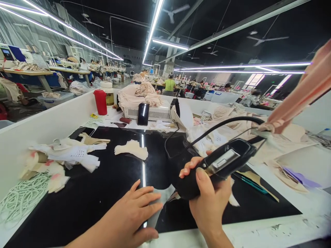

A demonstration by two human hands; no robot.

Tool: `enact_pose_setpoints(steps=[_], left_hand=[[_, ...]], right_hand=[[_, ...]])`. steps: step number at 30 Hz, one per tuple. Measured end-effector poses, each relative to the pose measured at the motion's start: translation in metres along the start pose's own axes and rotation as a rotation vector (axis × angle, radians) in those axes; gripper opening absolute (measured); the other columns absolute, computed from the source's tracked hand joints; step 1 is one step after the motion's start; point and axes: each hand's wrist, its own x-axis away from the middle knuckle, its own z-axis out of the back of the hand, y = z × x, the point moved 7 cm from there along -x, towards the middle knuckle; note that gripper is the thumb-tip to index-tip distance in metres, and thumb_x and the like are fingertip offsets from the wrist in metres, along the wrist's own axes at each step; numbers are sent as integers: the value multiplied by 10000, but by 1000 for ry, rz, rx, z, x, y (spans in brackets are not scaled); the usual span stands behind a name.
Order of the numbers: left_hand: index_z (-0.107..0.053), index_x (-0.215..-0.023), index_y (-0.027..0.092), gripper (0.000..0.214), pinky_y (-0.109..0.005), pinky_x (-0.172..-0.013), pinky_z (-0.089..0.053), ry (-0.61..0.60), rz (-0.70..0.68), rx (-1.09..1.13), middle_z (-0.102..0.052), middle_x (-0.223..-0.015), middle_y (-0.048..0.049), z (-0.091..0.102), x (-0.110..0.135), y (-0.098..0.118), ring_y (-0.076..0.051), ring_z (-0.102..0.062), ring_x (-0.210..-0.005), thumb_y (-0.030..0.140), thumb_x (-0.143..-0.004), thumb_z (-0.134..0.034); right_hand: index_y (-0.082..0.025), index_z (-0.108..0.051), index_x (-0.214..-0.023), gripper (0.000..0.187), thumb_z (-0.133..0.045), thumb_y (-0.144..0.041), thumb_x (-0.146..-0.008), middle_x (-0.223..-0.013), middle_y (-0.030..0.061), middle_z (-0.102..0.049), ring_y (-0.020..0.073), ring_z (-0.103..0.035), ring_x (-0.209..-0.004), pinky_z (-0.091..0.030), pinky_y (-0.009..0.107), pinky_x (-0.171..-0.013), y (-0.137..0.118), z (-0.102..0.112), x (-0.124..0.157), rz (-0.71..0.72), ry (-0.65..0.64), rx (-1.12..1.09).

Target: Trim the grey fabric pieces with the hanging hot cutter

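Observation:
My right hand (210, 193) is wrapped around a black corded electric hand tool (227, 158) with a silver metal plate on its side. Its narrow metal tip (174, 197) points down and left, at the edge of a translucent grey sheet (167, 194). I cannot tell whether the tip touches the sheet. My left hand (137, 210) lies with fingers spread over the left part of this sheet, on the black work surface (103, 193). A cream fabric piece (131, 149) rests farther back. Another pale scrap (234, 196) is partly hidden behind my right hand.
A twisted pink fabric strip (297, 93) holds up the tool's rear end and cord. Fabric pieces (74, 153) and a green cord pile (24, 194) lie left. Behind stand a red cup (100, 102) and a phone (143, 114). Teal-handled tweezers-like tools (252, 184) lie right.

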Motion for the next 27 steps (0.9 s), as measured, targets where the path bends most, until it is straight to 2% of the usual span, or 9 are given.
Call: enact_pose_setpoints(steps=[4, 12, 18, 23, 27], left_hand=[[-598, -1422, 358, 550, -733, -1186, -202, -40, 31, -23, -576, -1510, -36, -3, -2, -3, -377, -477, -1432, 365, -901, -774], [-563, -1443, 415, 597, -669, -1214, -228, 41, -38, -20, -585, -1503, -11, -3, 4, -4, -351, -501, -1420, 347, -895, -789], [-565, -1443, 423, 604, -670, -1209, -255, 53, -46, -29, -585, -1501, 3, -5, 5, -7, -366, -510, -1410, 380, -886, -796], [-575, -1438, 400, 570, -666, -1206, -258, 61, -68, -38, -598, -1489, -2, -3, 4, -5, -359, -520, -1403, 399, -905, -777], [-583, -1431, 390, 562, -706, -1188, -242, 3, -31, -51, -585, -1502, -15, -5, 3, -5, -378, -507, -1409, 391, -903, -774]], right_hand=[[-308, -566, -1194, 351, -749, -291, -895, -869, -34, -651, 136, -625, -649, -573, 317, -613, 6, -1, 2, 8, -47, 9], [-306, -563, -1193, 320, -726, -282, -918, -846, -39, -661, 131, -625, -626, -574, 308, -596, 7, -5, 0, 9, -69, 24], [-284, -556, -1149, 320, -754, -281, -896, -852, -42, -656, 133, -611, -649, -548, 320, -634, 6, 8, -13, 24, 41, 37], [-273, -544, -1152, 342, -756, -293, -884, -850, -41, -658, 134, -610, -639, -542, 320, -618, 6, 10, -16, 37, 43, 52], [-269, -558, -1093, 284, -752, -280, -886, -836, -44, -660, 132, -614, -630, -539, 312, -596, 7, 8, -15, 57, 41, 69]])
